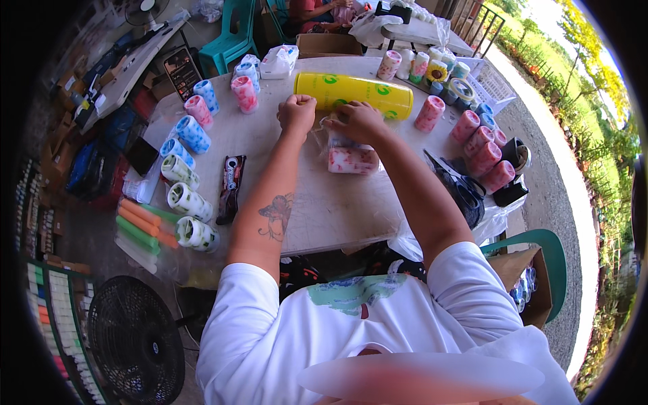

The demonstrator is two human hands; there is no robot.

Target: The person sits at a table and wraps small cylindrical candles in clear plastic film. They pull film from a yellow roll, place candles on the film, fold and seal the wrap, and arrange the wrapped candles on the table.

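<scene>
both hands grip clear wrap: left hand (296,111) fisted on its end, right hand (358,121) pinching it above the pink printed roll (353,160) mid-tabletop, before the yellow roll (353,93). best pull evenly, keeping the film taut.

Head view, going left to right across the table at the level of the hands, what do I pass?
Blue-patterned roll → left hand → right hand → pink-patterned roll → cluster of pink rolls.
</scene>
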